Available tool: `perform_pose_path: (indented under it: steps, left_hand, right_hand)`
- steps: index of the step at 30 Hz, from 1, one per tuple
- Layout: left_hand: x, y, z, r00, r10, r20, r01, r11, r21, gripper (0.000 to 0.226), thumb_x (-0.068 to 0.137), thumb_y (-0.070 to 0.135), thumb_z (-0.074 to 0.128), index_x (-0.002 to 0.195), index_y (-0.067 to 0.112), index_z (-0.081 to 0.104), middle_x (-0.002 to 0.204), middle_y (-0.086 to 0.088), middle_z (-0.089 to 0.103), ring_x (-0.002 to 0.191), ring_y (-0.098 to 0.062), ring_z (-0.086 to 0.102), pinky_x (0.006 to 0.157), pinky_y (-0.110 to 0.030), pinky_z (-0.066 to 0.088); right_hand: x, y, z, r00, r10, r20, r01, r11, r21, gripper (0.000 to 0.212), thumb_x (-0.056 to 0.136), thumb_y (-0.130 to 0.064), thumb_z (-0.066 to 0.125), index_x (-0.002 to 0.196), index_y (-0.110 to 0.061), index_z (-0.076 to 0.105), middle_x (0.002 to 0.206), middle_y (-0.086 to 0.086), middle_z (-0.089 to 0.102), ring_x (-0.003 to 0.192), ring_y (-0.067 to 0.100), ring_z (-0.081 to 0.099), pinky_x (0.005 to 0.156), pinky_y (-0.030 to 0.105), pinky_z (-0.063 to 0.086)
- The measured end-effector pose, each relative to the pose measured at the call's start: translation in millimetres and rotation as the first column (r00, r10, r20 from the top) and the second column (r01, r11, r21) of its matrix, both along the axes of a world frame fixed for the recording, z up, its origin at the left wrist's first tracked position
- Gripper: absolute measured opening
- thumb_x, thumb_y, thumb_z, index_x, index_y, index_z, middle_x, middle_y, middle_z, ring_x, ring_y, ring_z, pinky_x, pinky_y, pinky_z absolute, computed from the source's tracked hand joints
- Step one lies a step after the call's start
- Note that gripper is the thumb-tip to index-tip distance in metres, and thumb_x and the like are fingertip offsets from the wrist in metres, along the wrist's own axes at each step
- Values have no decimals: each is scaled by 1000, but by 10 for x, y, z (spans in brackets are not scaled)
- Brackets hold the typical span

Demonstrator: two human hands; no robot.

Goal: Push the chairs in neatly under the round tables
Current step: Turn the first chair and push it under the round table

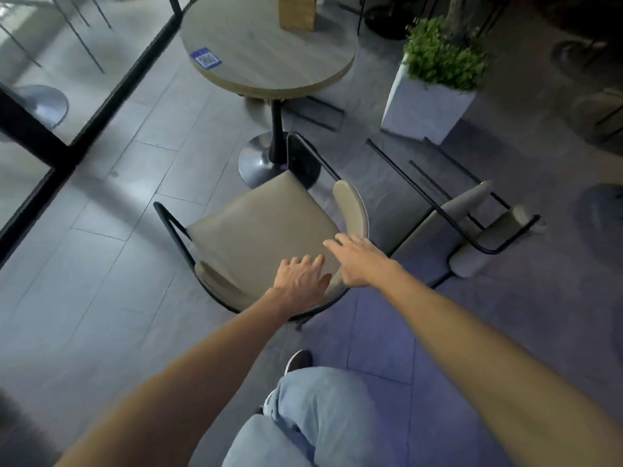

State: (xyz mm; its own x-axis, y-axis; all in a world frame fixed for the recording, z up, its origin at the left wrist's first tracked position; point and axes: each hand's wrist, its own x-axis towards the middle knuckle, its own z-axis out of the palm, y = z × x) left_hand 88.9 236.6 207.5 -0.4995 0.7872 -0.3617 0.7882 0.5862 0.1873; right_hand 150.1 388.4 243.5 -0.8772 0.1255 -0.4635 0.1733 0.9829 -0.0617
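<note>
Grips with the left hand (300,281), fingers curled, the near backrest of the beige-cushioned, black-tube-framed chair (256,227). Lays the right hand (359,261) just beside it on the same backrest, fingers straight and loosely together. Faces the seat ahead of both hands, its far corner near the foot of the round pale-wood pedestal table (269,52).

A blue sticker (205,58) with a square code lies at nine o'clock on the round table (266,45); its print is too blurred to read.
</note>
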Motion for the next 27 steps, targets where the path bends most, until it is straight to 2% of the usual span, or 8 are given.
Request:
perform_pose_path:
  steps: [5,10,14,17,20,23,27]
  left_hand:
    - [357,-408,-114,989,144,25,-141,986,-90,46,100,53,31,126,19,48,126,-11,61,116,-36,57,92,-44,41]
    - [593,-509,-301,977,209,-45,-214,964,-158,52,98,59,31,127,20,49,127,-11,57,116,-35,53,97,-47,35]
    - [732,-397,-428,952,291,-96,-304,932,-197,63,97,60,36,140,15,40,135,-14,50,125,-38,42,115,-58,16]
    - [808,-280,-489,923,376,-81,-385,901,-201,61,98,59,37,141,15,40,137,-11,48,130,-39,37,118,-58,8]
    - [779,-262,-534,909,404,-97,-416,893,-171,41,103,47,36,130,18,46,130,-7,54,123,-36,44,118,-50,14]
    - [773,-283,-589,906,403,-130,-419,900,-124,33,103,42,40,124,19,48,123,-6,57,116,-34,48,112,-44,22]
    - [778,-320,-642,901,412,-138,-426,900,-96,26,100,32,46,123,20,48,118,-6,55,113,-34,47,110,-43,23]
  right_hand:
    - [260,-221,-95,986,134,99,-134,991,-5,73,79,-19,66,145,-18,33,137,10,42,125,33,44,103,45,40]
    - [316,-119,-348,956,251,151,-260,965,39,61,84,-25,67,139,-19,41,135,8,46,126,31,44,103,45,36]
    - [305,27,-549,937,328,123,-342,933,115,47,86,-31,62,130,-22,48,131,3,54,123,28,47,99,44,34]
    - [326,101,-712,915,397,74,-404,899,168,38,88,-27,58,125,-24,50,126,1,59,119,28,49,98,45,32]
    - [234,116,-744,906,409,111,-424,876,232,32,91,-21,52,123,-25,53,124,2,60,120,31,47,105,54,25]
    - [175,160,-797,907,407,106,-420,866,272,33,92,-14,45,121,-24,56,122,5,61,123,34,46,111,63,15]
    - [151,275,-892,886,458,71,-462,865,195,31,93,-9,42,118,-23,54,118,4,63,117,31,51,109,54,27]
